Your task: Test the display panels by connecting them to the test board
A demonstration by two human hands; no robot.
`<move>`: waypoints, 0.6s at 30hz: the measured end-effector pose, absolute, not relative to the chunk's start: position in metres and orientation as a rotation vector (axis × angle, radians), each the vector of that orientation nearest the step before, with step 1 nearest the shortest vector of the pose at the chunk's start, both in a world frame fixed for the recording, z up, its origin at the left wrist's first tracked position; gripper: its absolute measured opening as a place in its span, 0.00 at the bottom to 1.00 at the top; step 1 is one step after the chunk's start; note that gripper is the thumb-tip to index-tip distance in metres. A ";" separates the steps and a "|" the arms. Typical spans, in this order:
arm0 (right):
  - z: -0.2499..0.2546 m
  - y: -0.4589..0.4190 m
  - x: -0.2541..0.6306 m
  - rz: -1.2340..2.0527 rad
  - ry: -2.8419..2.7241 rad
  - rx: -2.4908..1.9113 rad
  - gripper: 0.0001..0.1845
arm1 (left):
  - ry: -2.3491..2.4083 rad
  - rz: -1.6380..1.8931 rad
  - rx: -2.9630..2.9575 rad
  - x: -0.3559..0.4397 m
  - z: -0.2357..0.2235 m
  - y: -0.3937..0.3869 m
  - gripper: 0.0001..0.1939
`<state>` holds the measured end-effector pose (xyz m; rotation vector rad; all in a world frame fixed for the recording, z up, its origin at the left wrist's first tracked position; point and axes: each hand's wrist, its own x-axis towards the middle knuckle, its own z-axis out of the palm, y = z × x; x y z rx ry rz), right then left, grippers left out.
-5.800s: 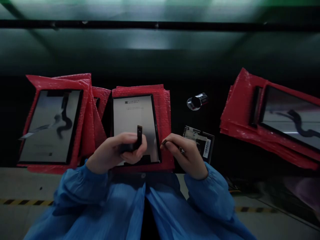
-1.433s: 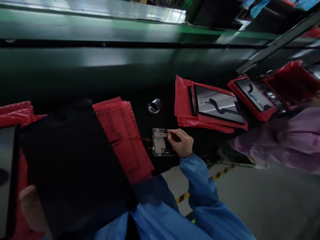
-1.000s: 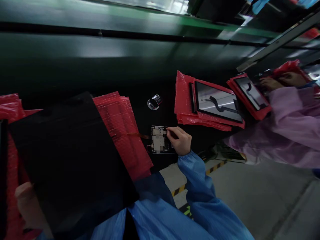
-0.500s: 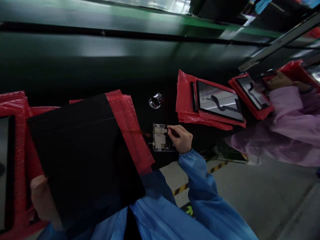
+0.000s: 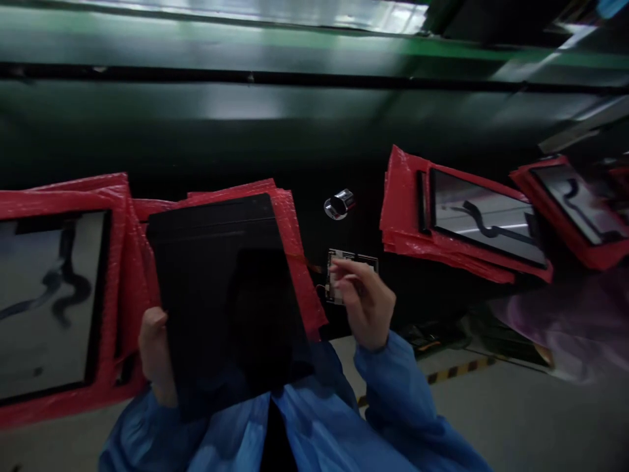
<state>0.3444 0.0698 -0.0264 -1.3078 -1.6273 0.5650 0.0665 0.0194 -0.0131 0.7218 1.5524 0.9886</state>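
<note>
Left hand [image 5: 156, 347] holds the dark display panel [image 5: 211, 295] at its left edge; thumb visible, remaining fingers hidden behind. Panel's black, glossy face is toward the wearer, upper edge slanting, the body lying across the view of a stack of red bubble-wrap sheets [image 5: 301, 262]; contact between panel and sheets cannot be determined. An orange-brown flex cable [image 5: 312, 265] emerges at the panel's right side and runs toward the small circuit board [image 5: 333, 292] on the black bench top [image 5: 356, 229]. Right hand [image 5: 367, 301] is over the board, hiding much of it; fingers bent, thumb and forefinger with little spread. Cannot tell whether anything is pinched there, or whether the fingertips touch the board. Thin wire noted at the board's left edge. Beyond the board: shiny metal cylinder [image 5: 340, 204], near it but apart. Left of the held panel: a second screen [image 5: 49, 288] with a dark, curved ribbon across it, on red wrap. To the right: two further wrapped stacks, each topped by a screen, the nearer one [image 5: 484, 219] bearing a curved black ribbon. Purple sleeve [image 5: 574, 321] of a co-worker at far right, blurred.
</note>
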 end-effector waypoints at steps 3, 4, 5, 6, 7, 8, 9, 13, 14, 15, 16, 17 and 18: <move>-0.007 0.059 0.307 1.122 -1.653 -1.010 0.35 | 1.331 1.145 0.242 0.074 -0.006 0.023 0.31; -0.003 0.057 0.298 1.222 -1.661 -0.965 0.39 | 1.262 1.182 0.140 0.077 -0.004 0.024 0.29; -0.002 0.057 0.290 1.278 -1.656 -0.955 0.41 | 1.212 1.211 0.089 0.079 -0.004 0.025 0.27; -0.001 0.056 0.284 1.301 -1.637 -0.971 0.41 | 1.172 1.250 0.058 0.080 -0.004 0.025 0.25; -0.002 0.056 0.280 1.304 -1.610 -1.000 0.39 | 1.133 1.288 0.039 0.080 -0.004 0.025 0.22; -0.004 0.056 0.277 1.287 -1.582 -1.037 0.37 | 1.090 1.332 0.033 0.080 -0.005 0.024 0.20; -0.006 0.056 0.275 1.267 -1.561 -1.080 0.37 | 1.045 1.365 0.032 0.079 -0.006 0.023 0.18; -0.011 0.058 0.275 1.285 -1.548 -1.140 0.53 | 0.816 1.405 -0.014 0.079 -0.010 0.021 0.12; -0.011 0.060 0.277 1.279 -1.547 -1.120 0.57 | 0.732 1.392 -0.029 0.079 -0.010 0.021 0.11; -0.009 0.062 0.279 1.249 -1.548 -1.096 0.59 | 0.649 1.374 -0.038 0.079 -0.010 0.021 0.10; -0.007 0.065 0.282 1.198 -1.553 -1.080 0.57 | 0.569 1.356 -0.033 0.079 -0.009 0.022 0.09; -0.005 0.068 0.285 1.138 -1.563 -1.074 0.54 | 0.491 1.324 -0.013 0.079 -0.009 0.023 0.10; -0.002 0.071 0.288 1.084 -1.580 -1.074 0.51 | 0.419 1.286 0.014 0.079 -0.009 0.023 0.11</move>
